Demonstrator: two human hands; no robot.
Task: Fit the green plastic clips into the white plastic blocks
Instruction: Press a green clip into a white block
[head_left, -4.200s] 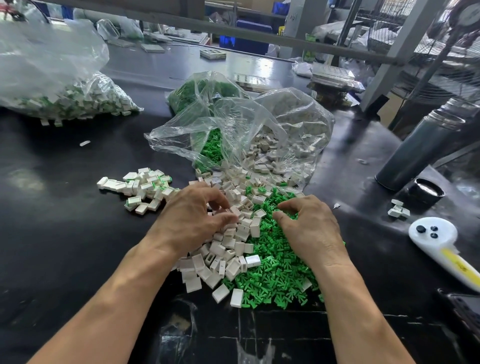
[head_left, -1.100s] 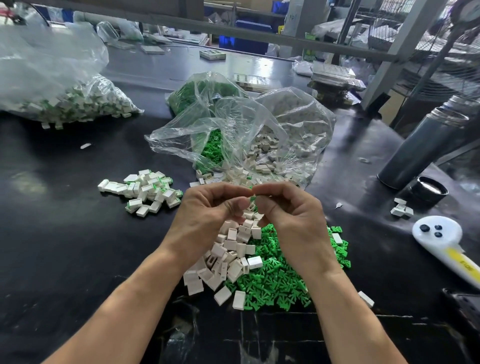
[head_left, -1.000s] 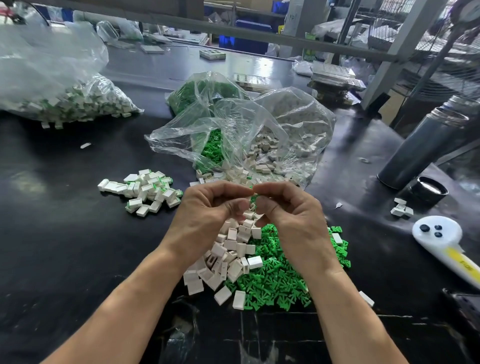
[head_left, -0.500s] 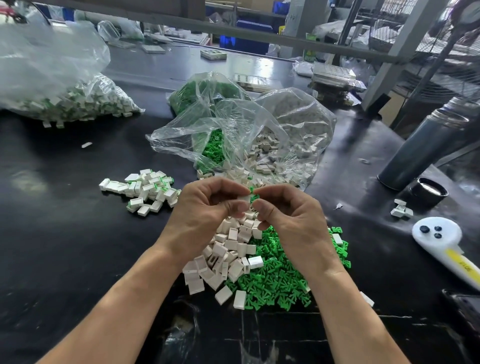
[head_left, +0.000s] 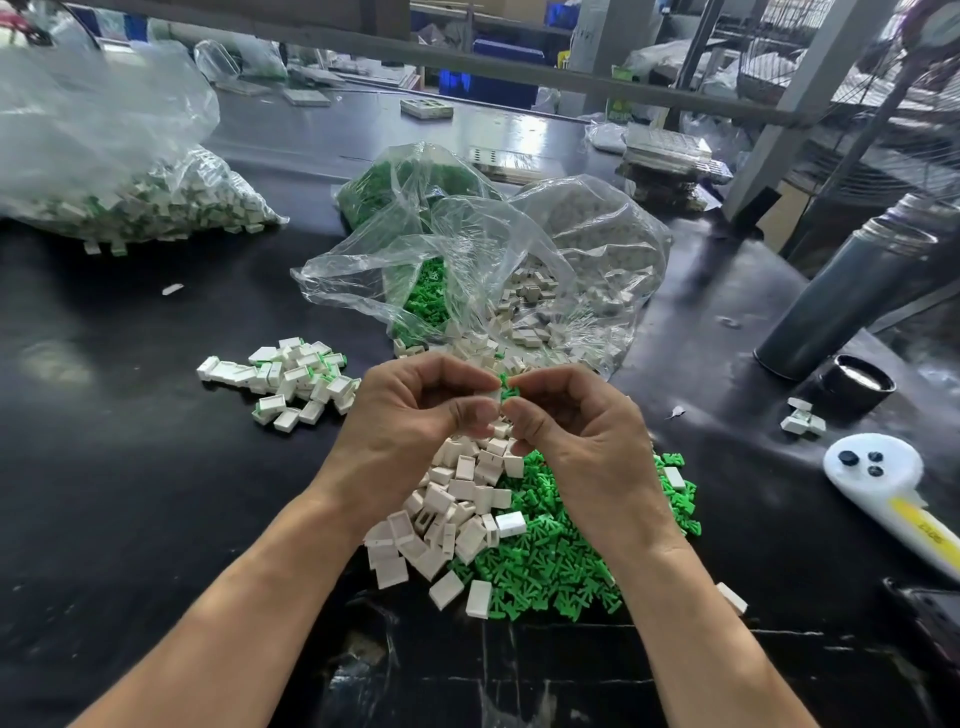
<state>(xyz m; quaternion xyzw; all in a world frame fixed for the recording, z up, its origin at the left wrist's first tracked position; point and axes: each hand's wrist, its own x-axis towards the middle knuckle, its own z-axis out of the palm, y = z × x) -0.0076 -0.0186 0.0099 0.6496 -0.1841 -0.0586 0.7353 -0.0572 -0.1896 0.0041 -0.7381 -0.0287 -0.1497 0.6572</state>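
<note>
**Green and white on a black table**

Bright green clips (head_left: 550, 566) lie heaped beside white blocks (head_left: 457, 499) on the glossy black table (head_left: 130, 493). A clear bag (head_left: 597, 249) shows both colours inside. Finished pieces (head_left: 291, 379) are white with green edges. The flask (head_left: 852, 291) is dark grey; the white handle (head_left: 893, 483) carries black buttons and a yellow stripe.

No text is showing clearly enough to read. Dark print is running along the yellow strip of the white handheld controller (head_left: 901, 488), right of the green clips pile (head_left: 550, 561), but it is blurring out.
</note>
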